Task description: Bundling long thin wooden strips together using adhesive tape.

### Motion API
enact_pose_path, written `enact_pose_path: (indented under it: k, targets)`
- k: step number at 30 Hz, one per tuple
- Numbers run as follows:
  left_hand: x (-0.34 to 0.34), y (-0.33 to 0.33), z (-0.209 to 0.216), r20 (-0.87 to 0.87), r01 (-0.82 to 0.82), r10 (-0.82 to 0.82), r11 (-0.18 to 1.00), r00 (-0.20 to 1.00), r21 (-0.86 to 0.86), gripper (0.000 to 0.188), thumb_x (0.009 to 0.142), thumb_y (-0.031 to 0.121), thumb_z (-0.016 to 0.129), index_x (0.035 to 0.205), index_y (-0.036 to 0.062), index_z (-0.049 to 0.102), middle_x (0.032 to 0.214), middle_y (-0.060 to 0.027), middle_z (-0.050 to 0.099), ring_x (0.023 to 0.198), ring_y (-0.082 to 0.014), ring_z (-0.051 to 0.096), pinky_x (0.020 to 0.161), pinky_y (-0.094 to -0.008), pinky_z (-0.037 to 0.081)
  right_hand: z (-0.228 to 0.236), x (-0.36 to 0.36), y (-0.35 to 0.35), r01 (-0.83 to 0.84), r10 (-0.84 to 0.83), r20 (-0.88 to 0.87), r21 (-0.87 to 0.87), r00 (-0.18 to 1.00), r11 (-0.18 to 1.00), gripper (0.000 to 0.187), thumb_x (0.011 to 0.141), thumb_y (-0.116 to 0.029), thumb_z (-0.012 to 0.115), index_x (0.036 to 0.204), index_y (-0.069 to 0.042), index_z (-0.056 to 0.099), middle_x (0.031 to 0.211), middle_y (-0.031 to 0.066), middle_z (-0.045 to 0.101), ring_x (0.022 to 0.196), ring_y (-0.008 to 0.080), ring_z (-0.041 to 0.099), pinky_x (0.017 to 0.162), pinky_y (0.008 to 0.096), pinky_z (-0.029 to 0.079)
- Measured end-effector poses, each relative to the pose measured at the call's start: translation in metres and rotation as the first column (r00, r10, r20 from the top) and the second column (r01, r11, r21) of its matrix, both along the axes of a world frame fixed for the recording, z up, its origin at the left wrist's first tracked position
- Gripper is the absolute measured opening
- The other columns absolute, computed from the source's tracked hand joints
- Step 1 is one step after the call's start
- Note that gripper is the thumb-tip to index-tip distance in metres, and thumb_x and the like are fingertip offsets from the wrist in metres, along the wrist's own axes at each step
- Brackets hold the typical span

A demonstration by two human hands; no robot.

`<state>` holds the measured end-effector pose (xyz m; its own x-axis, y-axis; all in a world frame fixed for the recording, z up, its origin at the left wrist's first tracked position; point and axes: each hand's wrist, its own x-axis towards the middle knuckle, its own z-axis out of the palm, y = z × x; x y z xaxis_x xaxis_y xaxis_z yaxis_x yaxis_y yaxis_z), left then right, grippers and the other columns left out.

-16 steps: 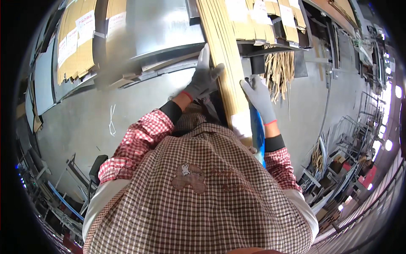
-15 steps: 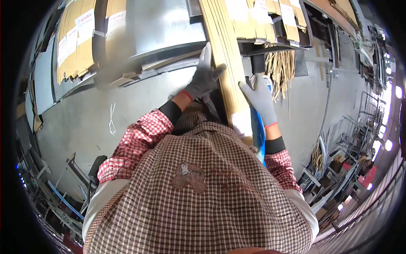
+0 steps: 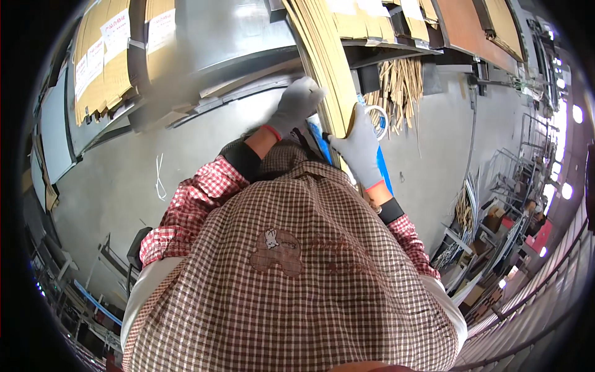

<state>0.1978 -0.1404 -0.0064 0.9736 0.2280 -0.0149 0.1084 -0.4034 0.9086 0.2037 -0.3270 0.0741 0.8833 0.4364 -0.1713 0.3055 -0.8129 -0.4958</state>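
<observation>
A long stack of tan cardboard strips (image 3: 331,68) runs from the table's edge toward my apron. My gloved right hand (image 3: 359,149) grips across its near part, the thumb at the left side and the fingers along the right edge. Just left of the stack is my gloved left hand (image 3: 296,108), its fingers curled together; whatever they may hold is hidden. Beside my right hand's fingers a pale tape roll (image 3: 378,122) shows. Something blue (image 3: 383,172) lies under and beside the stack, partly covered.
Wrapped tan bundles with white labels (image 3: 105,56) lie at the far left, and similar bundles (image 3: 362,25) at the far right. A grey metal surface (image 3: 232,31) lies between them. Loose thin strips (image 3: 400,87) hang below the table. White string (image 3: 160,177) lies on the floor.
My left hand has gone from stretched along the stack's left edge to curled beside it. My right hand has shifted left across the stack's near part. The tape roll has come into fuller view.
</observation>
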Motion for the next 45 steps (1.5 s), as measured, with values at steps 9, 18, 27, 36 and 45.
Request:
enact_pose_path:
  k: [9, 18, 27, 36, 45]
  targets:
    - [0.002, -0.004, -0.002, -0.067, -0.082, 0.080, 0.996, 0.995, -0.033, 0.040, 0.083, 0.037, 0.064, 0.078, -0.0015, 0.057, 0.070, -0.0172, 0.059, 0.069, -0.0328, 0.059, 0.065, -0.0429, 0.046, -0.021, -0.054, -0.080, 0.229, -0.215, -0.154, 0.074, 0.964, 0.971, 0.074, 0.065, -0.037, 0.084, 0.114, 0.004, 0.047, 0.102, 0.0223, 0.060, 0.096, 0.0344, 0.059, 0.081, 0.0400, 0.047]
    - [0.003, -0.007, -0.015, -0.169, -0.057, 0.016, 0.969, 0.985, -0.240, 0.042, 0.080, 0.040, 0.071, 0.074, 0.0005, 0.059, 0.071, -0.0100, 0.062, 0.061, -0.0202, 0.057, 0.057, -0.0346, 0.045, -0.014, -0.028, -0.093, 0.238, -0.244, -0.360, -0.061, 0.900, 0.969, 0.077, 0.069, -0.044, 0.083, 0.119, 0.007, 0.053, 0.101, 0.0189, 0.067, 0.091, 0.0292, 0.066, 0.078, 0.0361, 0.051]
    - [-0.001, -0.008, 0.010, 0.009, 0.140, -0.149, 0.947, 0.989, 0.288, 0.039, 0.084, 0.039, 0.066, 0.083, -0.0004, 0.064, 0.079, -0.0160, 0.062, 0.074, -0.0260, 0.061, 0.069, -0.0379, 0.048, -0.020, 0.083, -0.036, -0.187, 0.198, -0.082, 0.126, 0.977, 0.974, 0.044, 0.086, -0.043, 0.069, 0.089, 0.000, 0.059, 0.062, 0.0054, 0.056, 0.059, 0.0135, 0.054, 0.057, 0.0306, 0.045]
    - [0.006, -0.012, 0.009, -0.058, -0.173, 0.182, 0.976, 0.982, 0.130, 0.053, 0.091, 0.043, 0.065, 0.114, -0.0024, 0.052, 0.097, -0.0163, 0.063, 0.089, -0.0258, 0.062, 0.077, -0.0393, 0.050, -0.033, 0.108, -0.029, -0.122, 0.146, -0.444, 0.083, 0.884, 0.989, 0.042, 0.086, -0.040, 0.071, 0.086, 0.001, 0.059, 0.065, 0.0067, 0.052, 0.060, 0.0125, 0.050, 0.058, 0.0295, 0.044]
    - [0.032, 0.003, -0.017, 0.243, 0.024, 0.007, 0.992, 0.970, -0.122, 0.049, 0.092, 0.031, 0.065, 0.126, 0.0021, 0.045, 0.108, -0.0174, 0.059, 0.100, -0.0298, 0.059, 0.085, -0.0408, 0.048, -0.030, 0.118, -0.025, -0.176, 0.214, -0.491, 0.122, 0.845, 0.977, 0.044, 0.086, -0.041, 0.069, 0.097, 0.001, 0.061, 0.069, 0.0163, 0.057, 0.065, 0.0239, 0.057, 0.064, 0.0364, 0.046]
